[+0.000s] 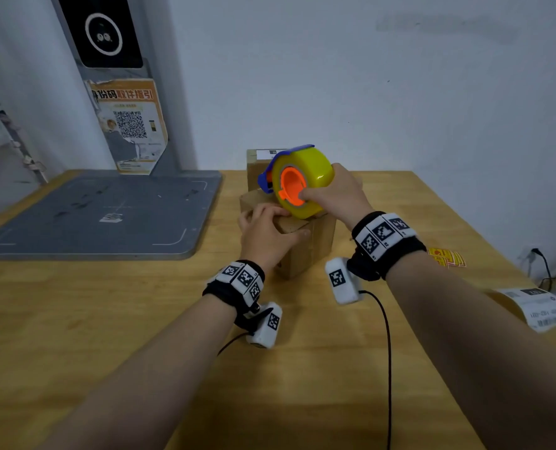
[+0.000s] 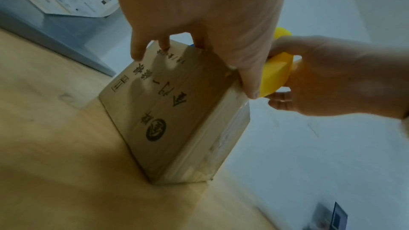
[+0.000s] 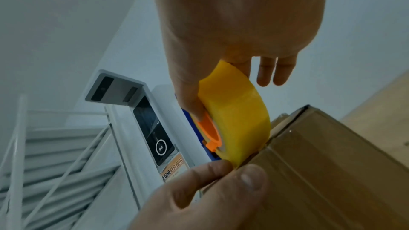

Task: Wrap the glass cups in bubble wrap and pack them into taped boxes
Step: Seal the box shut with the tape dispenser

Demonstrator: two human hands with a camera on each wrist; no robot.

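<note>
A wooden tabletop (image 1: 107, 319) fills the scene below a pale wall, with a grey scanning platform (image 1: 101, 216) at its far left under an upright post that carries a dark screen (image 1: 103, 30) and an orange QR-code poster (image 1: 130, 125). Near the middle of the tabletop stands a small cardboard box (image 1: 306, 251), printed with dark characters on one side and with clear tape already visible along one edge in the left wrist view; a second box (image 1: 254, 162) with a white label sits just behind it. The left hand (image 1: 267, 232) lies over the top near edge of the front box, fingers draped on its lid and thumb down the near side, steadying it. The right hand (image 1: 333, 193) grips a yellow tape roll (image 1: 312, 177) set in a blue dispenser with an orange core, thumb hooked into the core and fingers curled over the roll, its lower rim touching the box top. A white shipping label (image 1: 536, 306) curls at the right edge of the tabletop, and red-and-yellow stickers (image 1: 449, 256) lie near the right wrist.
</note>
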